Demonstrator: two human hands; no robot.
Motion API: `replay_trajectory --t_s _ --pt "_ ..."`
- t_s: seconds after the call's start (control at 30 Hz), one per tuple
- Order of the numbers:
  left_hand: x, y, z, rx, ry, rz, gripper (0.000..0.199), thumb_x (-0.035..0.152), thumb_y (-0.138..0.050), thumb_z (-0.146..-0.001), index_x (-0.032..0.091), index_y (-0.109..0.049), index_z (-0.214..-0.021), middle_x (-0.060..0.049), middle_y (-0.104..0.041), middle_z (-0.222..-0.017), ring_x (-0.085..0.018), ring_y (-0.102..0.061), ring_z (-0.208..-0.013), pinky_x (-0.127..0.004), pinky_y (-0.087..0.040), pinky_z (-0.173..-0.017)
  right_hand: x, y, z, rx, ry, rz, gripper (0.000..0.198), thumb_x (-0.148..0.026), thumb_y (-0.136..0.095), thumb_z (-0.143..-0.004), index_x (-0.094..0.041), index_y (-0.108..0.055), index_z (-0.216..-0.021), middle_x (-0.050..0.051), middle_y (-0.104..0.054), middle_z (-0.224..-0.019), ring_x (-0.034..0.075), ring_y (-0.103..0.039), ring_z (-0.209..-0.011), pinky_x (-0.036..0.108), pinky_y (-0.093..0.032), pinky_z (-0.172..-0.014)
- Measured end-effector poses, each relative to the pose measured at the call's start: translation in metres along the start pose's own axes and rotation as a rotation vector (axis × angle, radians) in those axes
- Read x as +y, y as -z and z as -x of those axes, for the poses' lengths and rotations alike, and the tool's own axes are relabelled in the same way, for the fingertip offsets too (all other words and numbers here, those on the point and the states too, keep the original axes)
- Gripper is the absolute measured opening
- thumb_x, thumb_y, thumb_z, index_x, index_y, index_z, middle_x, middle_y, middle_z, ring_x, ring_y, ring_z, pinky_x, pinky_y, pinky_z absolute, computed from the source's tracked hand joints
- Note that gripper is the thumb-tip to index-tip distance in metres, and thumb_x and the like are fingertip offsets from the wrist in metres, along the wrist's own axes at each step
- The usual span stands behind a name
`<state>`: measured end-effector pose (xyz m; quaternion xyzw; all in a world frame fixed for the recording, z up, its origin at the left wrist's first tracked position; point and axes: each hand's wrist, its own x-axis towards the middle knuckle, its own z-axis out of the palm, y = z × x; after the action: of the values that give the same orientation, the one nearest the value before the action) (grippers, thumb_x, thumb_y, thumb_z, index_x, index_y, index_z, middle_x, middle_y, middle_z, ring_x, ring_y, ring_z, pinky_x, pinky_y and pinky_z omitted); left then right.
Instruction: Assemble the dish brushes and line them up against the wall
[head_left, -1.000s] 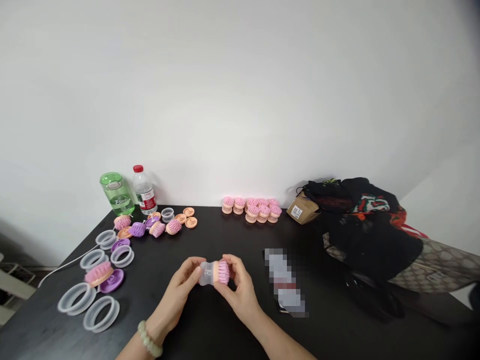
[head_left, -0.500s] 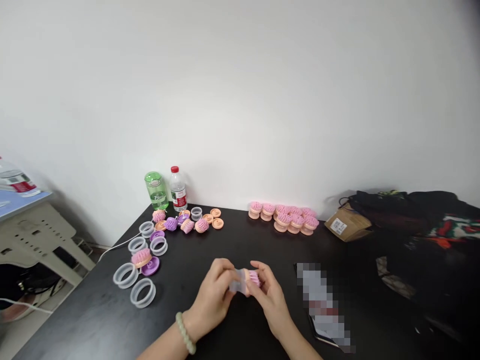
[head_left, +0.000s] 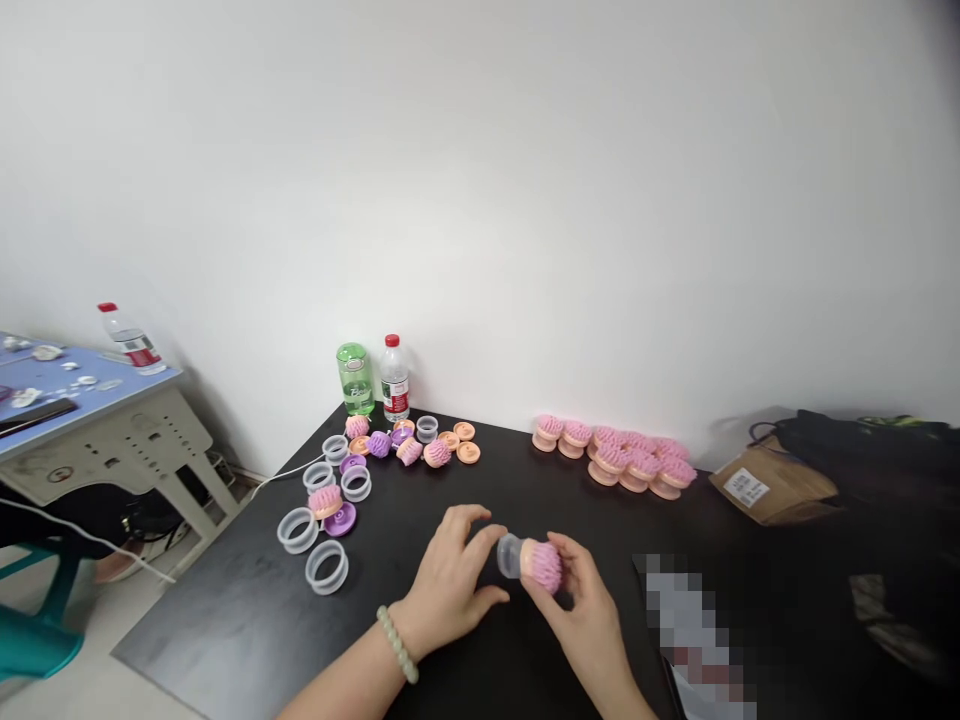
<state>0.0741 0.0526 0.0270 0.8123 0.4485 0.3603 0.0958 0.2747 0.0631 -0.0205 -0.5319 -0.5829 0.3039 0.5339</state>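
Observation:
My right hand [head_left: 581,605] grips a pink bristled brush head [head_left: 546,567] with a peach base, tilted on its side. On the base's left end sits a translucent plastic ring [head_left: 510,556]. Just left of the ring, my left hand [head_left: 459,575] has its thumb and fingers spread, holding nothing; a fingertip is close to the ring, and I cannot tell whether it touches. At the table's left lie loose clear rings [head_left: 327,568], purple discs [head_left: 341,519], peach discs [head_left: 469,453] and bristled heads [head_left: 437,454]. Several assembled pink brushes [head_left: 611,458] stand grouped by the wall.
A green bottle [head_left: 355,380] and a red-capped water bottle [head_left: 395,380] stand at the table's back left corner. To the right are a brown paper bag [head_left: 772,485], dark fabric [head_left: 877,465] and a pixelated flat item [head_left: 694,630]. A white cable [head_left: 289,472] crosses the left edge.
My left hand has let go of the clear ring and spread its fingers. The right hand still holds the brush head with the ring on it. The camera view has turned slightly left.

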Motion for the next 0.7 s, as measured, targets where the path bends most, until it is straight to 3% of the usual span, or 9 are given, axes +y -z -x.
replay_trajectory --t_s 0.17,0.37,0.53,0.7 --pt "-0.029 0.019 -0.009 0.171 0.156 -0.266 0.054 0.009 -0.072 -0.074 0.024 -0.054 -0.122 -0.015 -0.047 -0.135 -0.038 -0.046 -0.129 -0.057 -0.045 -0.104 0.008 0.006 -0.004 0.036 0.269 0.282 0.038 -0.041 -0.063 -0.083 -0.024 -0.058 -0.117 0.010 -0.065 -0.113 0.030 -0.065 -0.102 0.046 -0.056 -0.088" --pt "-0.070 0.049 -0.006 0.274 0.340 -0.515 0.048 0.012 -0.068 -0.079 0.021 -0.052 -0.124 -0.019 -0.047 -0.137 -0.044 -0.043 -0.133 -0.063 -0.042 -0.104 0.017 0.002 -0.005 -0.029 0.389 0.366 0.035 -0.037 -0.057 -0.089 -0.026 -0.055 -0.122 0.011 -0.065 -0.113 0.032 -0.062 -0.102 0.048 -0.056 -0.082" --pt "-0.075 0.043 -0.014 0.158 0.284 -0.510 0.045 0.012 -0.070 -0.076 0.020 -0.056 -0.118 -0.016 -0.051 -0.136 -0.040 -0.048 -0.130 -0.058 -0.045 -0.105 0.021 -0.001 -0.005 -0.061 0.400 0.360 0.040 -0.032 -0.059 -0.089 -0.027 -0.050 -0.129 0.011 -0.061 -0.120 0.033 -0.058 -0.109 0.052 -0.055 -0.086" --pt "-0.069 0.016 -0.061 -0.014 0.156 -0.496 0.051 0.005 -0.073 -0.073 0.017 -0.058 -0.121 -0.016 -0.054 -0.138 -0.036 -0.044 -0.135 -0.053 -0.039 -0.112 0.011 -0.002 -0.003 -0.002 0.474 0.338 0.055 -0.034 -0.065 -0.087 -0.026 -0.043 -0.137 0.013 -0.053 -0.132 0.036 -0.049 -0.122 0.057 -0.049 -0.097"
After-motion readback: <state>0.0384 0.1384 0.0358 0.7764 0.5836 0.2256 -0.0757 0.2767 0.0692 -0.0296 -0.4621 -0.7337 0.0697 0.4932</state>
